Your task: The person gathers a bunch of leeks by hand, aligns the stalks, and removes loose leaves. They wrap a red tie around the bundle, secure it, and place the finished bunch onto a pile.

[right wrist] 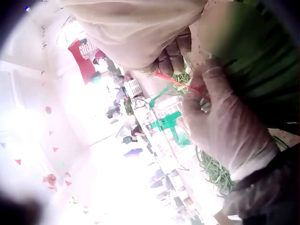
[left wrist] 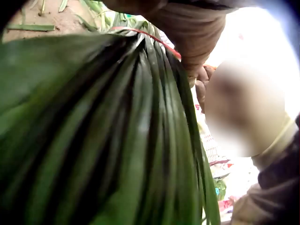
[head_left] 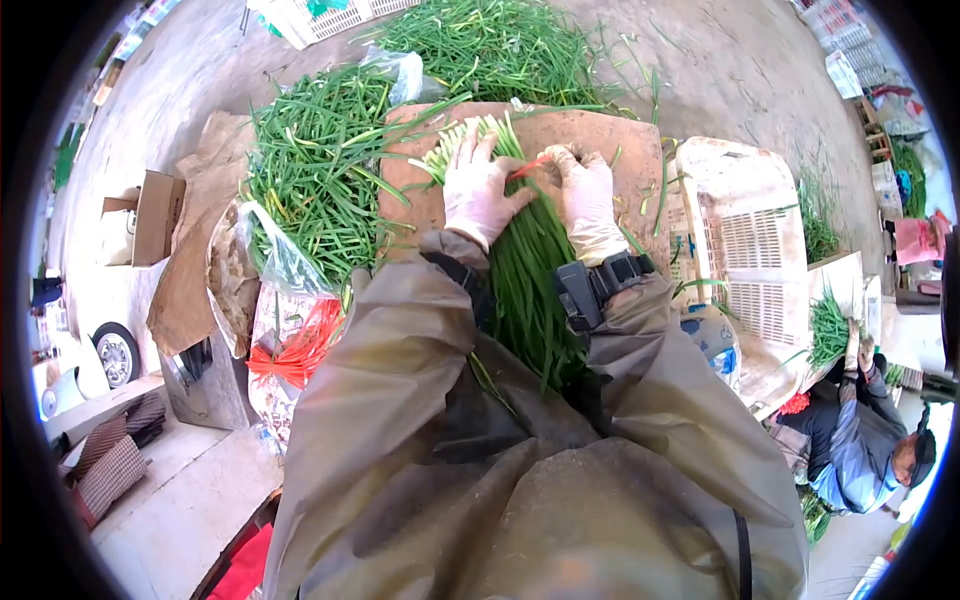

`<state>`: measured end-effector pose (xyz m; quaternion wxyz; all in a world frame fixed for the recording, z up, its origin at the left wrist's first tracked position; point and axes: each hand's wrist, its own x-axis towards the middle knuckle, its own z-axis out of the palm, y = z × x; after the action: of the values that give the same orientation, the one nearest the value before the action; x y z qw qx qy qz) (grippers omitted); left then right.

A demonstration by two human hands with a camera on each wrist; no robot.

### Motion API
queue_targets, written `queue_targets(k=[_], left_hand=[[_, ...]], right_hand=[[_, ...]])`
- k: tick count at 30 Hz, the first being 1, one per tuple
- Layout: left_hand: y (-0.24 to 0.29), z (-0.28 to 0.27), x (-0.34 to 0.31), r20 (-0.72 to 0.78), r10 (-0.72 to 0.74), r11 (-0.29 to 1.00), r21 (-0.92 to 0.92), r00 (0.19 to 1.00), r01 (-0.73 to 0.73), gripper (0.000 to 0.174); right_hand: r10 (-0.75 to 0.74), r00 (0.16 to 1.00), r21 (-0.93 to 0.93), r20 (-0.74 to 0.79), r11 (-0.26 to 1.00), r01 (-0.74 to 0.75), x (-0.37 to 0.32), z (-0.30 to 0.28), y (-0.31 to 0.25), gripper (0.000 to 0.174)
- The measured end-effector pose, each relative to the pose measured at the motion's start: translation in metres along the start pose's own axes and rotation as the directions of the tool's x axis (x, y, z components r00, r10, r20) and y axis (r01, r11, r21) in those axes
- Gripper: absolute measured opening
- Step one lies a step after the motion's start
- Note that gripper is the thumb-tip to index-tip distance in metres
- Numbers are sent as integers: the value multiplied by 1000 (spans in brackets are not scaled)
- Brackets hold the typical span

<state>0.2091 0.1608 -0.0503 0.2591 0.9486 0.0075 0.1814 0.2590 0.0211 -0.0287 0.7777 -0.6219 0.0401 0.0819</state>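
Observation:
A bundle of green leafy stalks (head_left: 540, 280) lies across a brown board (head_left: 630, 135), pale ends pointing away, leaves toward the lap. A red tie (left wrist: 159, 41) goes round it below the pale ends. The gloved left hand (head_left: 478, 190) lies on the bundle's left side, and in the right wrist view its thumb and finger meet at the red strip (right wrist: 185, 86). The gloved right hand (head_left: 585, 198), at the bundle's right, pinches the strip's other end with curled fingers.
Loose green stalks (head_left: 320, 170) are heaped left of the board and beyond it (head_left: 490, 50). A white crate (head_left: 745, 220) stands at the right. Red strips (head_left: 300, 345) hang at the lower left. Another person (head_left: 860, 440) sits at the far right.

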Motion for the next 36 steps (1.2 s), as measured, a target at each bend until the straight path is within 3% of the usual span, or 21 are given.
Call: queue_targets(k=[2, 4, 6, 8, 10, 11, 12, 13, 14, 15, 17, 18, 19, 21, 23, 28, 29, 31, 33, 34, 36], left_hand=[[4, -7, -10, 10, 77, 984, -159, 997, -74, 70], [20, -4, -33, 289, 205, 931, -353, 935, -95, 69], [24, 16, -63, 288, 294, 955, -127, 911, -268, 69], [28, 12, -61, 433, 182, 983, -93, 883, -157, 74], [23, 4, -56, 331, 235, 947, -289, 914, -139, 56], [-1, 22, -57, 297, 188, 753, -656, 936, 57, 33], [0, 3, -53, 426, -96, 344, -834, 900, 432, 33], [-15, 12, -53, 268, -317, 240, -905, 910, 350, 37], [-31, 28, -55, 119, -530, 159, -958, 840, 237, 41], [-35, 31, -60, 113, -529, 165, -959, 841, 233, 41], [-38, 35, -78, 281, -659, 369, -688, 698, 625, 51], [-31, 41, -84, 318, -574, 625, -425, 755, 654, 57], [-10, 31, -86, 276, -539, 682, -412, 796, 604, 55], [29, 31, -97, 223, -507, 730, -402, 832, 553, 54], [47, 50, -102, 253, -567, 26, -946, 784, 324, 57], [118, -41, -117, 186, -428, -244, -966, 884, 85, 82], [117, -48, -119, 181, -390, -208, -972, 903, 105, 89], [123, -58, -118, 521, -173, -541, -760, 836, 361, 68], [160, -89, -105, 620, 104, -646, -552, 778, 527, 50], [181, -98, -99, 590, 171, -719, -474, 789, 509, 47], [215, -131, -94, 608, 95, -799, -427, 788, 425, 49]], right_hand=[[21, 999, 9, 24, 1000, -21, 8, -2, -4, 15], [63, 995, -61, 72, 996, -59, 17, -4, -9, 16], [63, 991, -82, 117, 995, -53, 15, 1, -18, 15], [-187, 929, -651, 320, 669, 359, -10, 18, -26, 12], [-160, 928, -733, 337, 574, 365, -25, 19, -40, 14], [-113, 947, -588, 301, 760, 277, -11, 1, -36, 17], [-62, 957, -405, 283, 897, 178, 4, -16, -33, 20], [-22, 978, -149, 208, 987, 54, 16, -36, -29, 26], [-110, 992, -515, 60, 848, 125, 17, -57, -33, 35], [-85, 996, -633, 29, 769, 84, 57, -106, 27, 51], [342, 933, -743, 116, 654, -147, 63, -154, 93, 75], [224, 951, -872, 214, 483, 82, 12, -132, 46, 80], [279, 895, -636, 349, 771, 8, -16, -116, 33, 82], [234, 933, -750, 272, 660, 54, -47, -104, 59, 82], [172, 899, -459, 402, 888, 35, -85, -80, 43, 74], [255, 910, -153, 326, 964, -215, -125, -80, -84, 68], [244, 908, -213, 340, 961, -178, -130, -84, -112, 66], [252, 893, -299, 374, 944, -141, -149, -77, -166, 64], [204, 890, -503, 407, 864, 32, -157, -65, -205, 60], [292, 911, -809, 291, 584, 71, -179, -30, -260, 72], [488, 810, -780, 324, 622, -63, -147, -48, -277, 56]])
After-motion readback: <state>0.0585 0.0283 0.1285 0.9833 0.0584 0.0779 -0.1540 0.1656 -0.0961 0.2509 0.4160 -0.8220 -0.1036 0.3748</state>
